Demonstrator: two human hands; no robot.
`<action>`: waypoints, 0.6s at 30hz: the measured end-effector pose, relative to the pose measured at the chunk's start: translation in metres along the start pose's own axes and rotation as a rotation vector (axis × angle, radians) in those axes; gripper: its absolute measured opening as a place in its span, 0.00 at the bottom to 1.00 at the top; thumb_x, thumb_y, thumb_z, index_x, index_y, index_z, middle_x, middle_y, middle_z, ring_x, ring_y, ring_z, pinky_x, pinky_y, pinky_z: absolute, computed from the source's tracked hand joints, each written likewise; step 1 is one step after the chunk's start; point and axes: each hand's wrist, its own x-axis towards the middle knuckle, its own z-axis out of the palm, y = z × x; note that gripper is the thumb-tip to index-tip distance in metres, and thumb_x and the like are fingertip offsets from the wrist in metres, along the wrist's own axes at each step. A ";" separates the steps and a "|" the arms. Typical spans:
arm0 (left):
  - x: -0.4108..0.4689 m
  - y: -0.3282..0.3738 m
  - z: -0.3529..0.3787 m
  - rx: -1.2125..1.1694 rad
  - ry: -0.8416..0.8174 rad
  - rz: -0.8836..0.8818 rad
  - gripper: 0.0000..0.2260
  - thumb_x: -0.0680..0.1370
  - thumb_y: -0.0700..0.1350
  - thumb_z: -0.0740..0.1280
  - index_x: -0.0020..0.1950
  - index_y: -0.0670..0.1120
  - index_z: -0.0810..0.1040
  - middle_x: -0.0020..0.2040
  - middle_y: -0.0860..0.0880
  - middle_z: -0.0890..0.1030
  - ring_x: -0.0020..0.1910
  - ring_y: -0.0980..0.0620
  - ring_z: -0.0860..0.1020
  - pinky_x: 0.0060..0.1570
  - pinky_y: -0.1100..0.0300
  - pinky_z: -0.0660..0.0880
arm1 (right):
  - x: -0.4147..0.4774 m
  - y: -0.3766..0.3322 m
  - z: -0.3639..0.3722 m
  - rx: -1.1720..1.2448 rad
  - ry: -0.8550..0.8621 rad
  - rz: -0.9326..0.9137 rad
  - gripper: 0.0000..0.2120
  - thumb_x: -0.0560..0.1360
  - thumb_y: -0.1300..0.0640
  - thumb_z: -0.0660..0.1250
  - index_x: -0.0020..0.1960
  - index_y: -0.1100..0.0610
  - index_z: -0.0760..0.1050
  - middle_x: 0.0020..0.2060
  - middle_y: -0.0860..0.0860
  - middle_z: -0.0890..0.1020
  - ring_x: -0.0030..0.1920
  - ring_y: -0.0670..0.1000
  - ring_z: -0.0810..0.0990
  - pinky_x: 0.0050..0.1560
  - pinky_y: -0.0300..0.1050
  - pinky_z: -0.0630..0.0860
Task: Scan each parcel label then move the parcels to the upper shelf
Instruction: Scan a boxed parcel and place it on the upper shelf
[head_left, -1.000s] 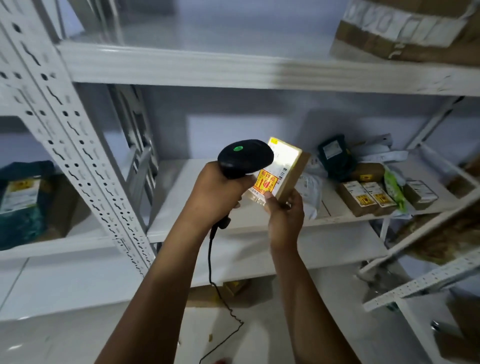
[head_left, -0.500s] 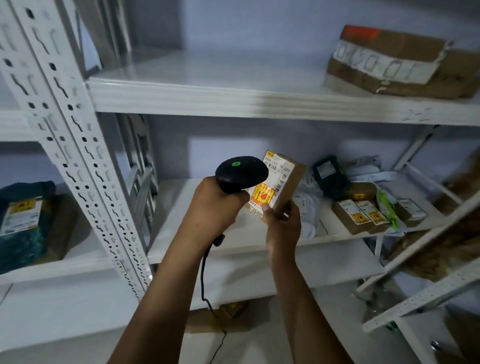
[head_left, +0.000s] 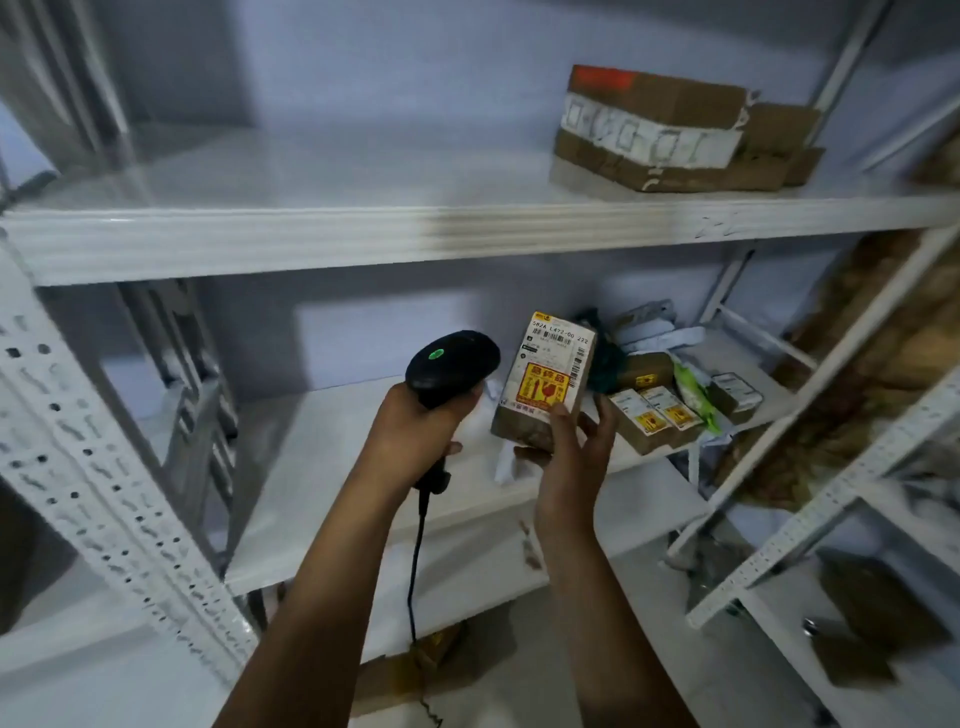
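Hands apart: left hand (head_left: 415, 431) gripped scanner (head_left: 452, 364), right hand (head_left: 571, 460) held parcel (head_left: 545, 384). I noted taped box (head_left: 654, 130) occupying upper shelf (head_left: 311, 234), right side; parcel had drawn clear of scanner.

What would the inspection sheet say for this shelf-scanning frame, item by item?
Surface: upper shelf holds a taped brown carton at its right.
Job's things: labelled parcel in hand, label facing the camera; more parcels heaped on the middle shelf.
Clutter: nothing seen.
Hands: left hand grips the scanner; right hand holds the parcel from below.
Cables: scanner cord hangs from the handle.
Surroundings: perforated white rack upright, pale wall.
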 end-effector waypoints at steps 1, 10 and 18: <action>0.006 0.002 0.015 -0.020 -0.061 -0.007 0.08 0.78 0.52 0.74 0.47 0.61 0.76 0.47 0.52 0.82 0.47 0.46 0.86 0.43 0.58 0.83 | 0.007 -0.011 -0.009 0.015 0.037 -0.027 0.23 0.82 0.58 0.68 0.74 0.45 0.67 0.67 0.50 0.78 0.59 0.54 0.84 0.41 0.47 0.84; 0.017 0.039 0.172 -0.231 -0.379 0.135 0.11 0.74 0.48 0.79 0.53 0.60 0.84 0.52 0.56 0.88 0.53 0.55 0.86 0.61 0.45 0.81 | 0.062 -0.129 -0.092 -0.077 0.133 -0.210 0.15 0.85 0.55 0.62 0.70 0.52 0.78 0.57 0.53 0.86 0.54 0.53 0.87 0.45 0.53 0.85; 0.040 0.105 0.274 -0.278 -0.436 0.267 0.32 0.66 0.60 0.81 0.68 0.57 0.77 0.60 0.53 0.85 0.61 0.51 0.83 0.64 0.42 0.78 | 0.143 -0.235 -0.136 -0.182 -0.010 -0.312 0.16 0.85 0.54 0.61 0.71 0.50 0.77 0.61 0.55 0.85 0.56 0.56 0.86 0.43 0.47 0.84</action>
